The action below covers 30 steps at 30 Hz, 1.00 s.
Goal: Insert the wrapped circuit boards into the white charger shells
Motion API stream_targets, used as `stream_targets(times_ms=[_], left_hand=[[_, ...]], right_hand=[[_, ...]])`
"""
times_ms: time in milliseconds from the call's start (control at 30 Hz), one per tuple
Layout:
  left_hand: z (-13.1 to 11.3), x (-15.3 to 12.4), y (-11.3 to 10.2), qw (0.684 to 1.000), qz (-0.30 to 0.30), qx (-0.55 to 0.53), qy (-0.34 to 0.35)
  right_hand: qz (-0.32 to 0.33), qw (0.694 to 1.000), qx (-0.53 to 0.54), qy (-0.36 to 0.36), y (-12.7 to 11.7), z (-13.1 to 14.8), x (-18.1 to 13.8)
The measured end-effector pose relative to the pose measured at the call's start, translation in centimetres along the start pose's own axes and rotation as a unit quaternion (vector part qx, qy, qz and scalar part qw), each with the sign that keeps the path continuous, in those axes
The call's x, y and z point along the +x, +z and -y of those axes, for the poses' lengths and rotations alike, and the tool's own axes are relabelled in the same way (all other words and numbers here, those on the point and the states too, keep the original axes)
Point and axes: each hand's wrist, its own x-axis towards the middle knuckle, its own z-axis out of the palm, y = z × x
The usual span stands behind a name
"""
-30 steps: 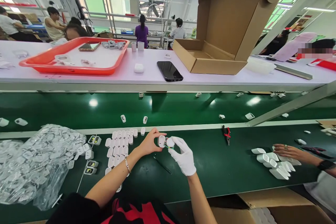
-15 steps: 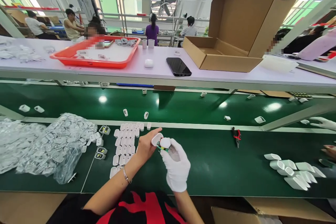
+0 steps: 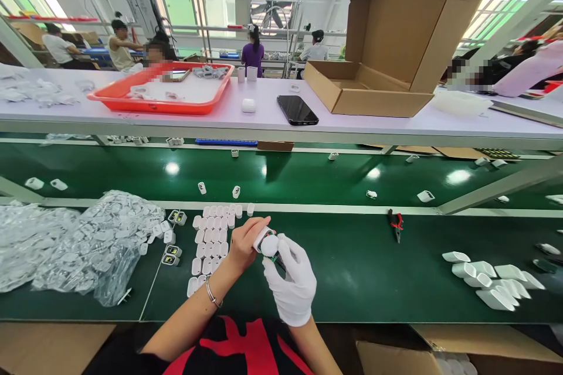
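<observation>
My bare left hand [image 3: 244,242] is closed around a small white plastic housing [image 3: 260,239], its open end facing right. My right hand [image 3: 292,281], in a white glove, pinches a small green circuit board [image 3: 275,258] at the mouth of that housing. A round white piece, perhaps a gloved fingertip or a part, covers some of the board, so how deep the board sits cannot be seen. Left of my hands stand rows of white housings [image 3: 211,235] on the green bench. Farther left, a few housings with yellow and black parts inside [image 3: 172,253] lie by a seam.
Bagged white parts [image 3: 118,240] heap up at the left. Red-handled pliers [image 3: 396,225] and a cluster of white housings [image 3: 496,299] lie to the right. Scattered pieces rest on the green belt [image 3: 299,179]. A shelf above carries a red tray [image 3: 153,106], a phone [image 3: 297,110] and a cardboard box [image 3: 378,104].
My right hand has shifted slightly left, bringing the circuit board closer into the housing's mouth. Pieces on the belt have moved left. The co-worker's gloved hand at the far right has left the view.
</observation>
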Motion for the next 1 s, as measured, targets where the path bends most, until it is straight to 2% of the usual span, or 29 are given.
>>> stream_targets(times_ms=[233,333,433,567,767,933,1000], left_hand=[[-0.1,0.6,-0.4,1.0,-0.01,0.019,0.015],[0.0,0.7,-0.6,0.999,-0.007,0.028,0.03],[0.1,0.5,-0.8,1.0,-0.01,0.021,0.013],[0.0,0.4,-1.0,1.0,-0.023,0.006,-0.015],[-0.7,0.9,-1.4,0.997,-0.036,0.004,-0.07],[-1.7,0.8,-1.6,0.993,-0.027,-0.028,-0.111],[-2.0,0.6,-1.6,0.991,-0.024,-0.043,-0.124]], right_hand=[[0.031,0.999,-0.013,0.031,-0.3,1.0,0.6],[0.036,0.998,-0.038,0.02,-0.1,1.4,1.0],[0.035,0.998,-0.053,0.017,0.2,1.6,1.3],[0.069,0.991,0.017,0.116,0.7,1.7,1.2],[0.04,0.946,0.146,0.287,1.6,1.3,2.2],[0.14,0.87,0.296,0.369,2.3,1.3,3.7],[0.13,0.859,0.318,0.38,2.7,1.4,3.6]])
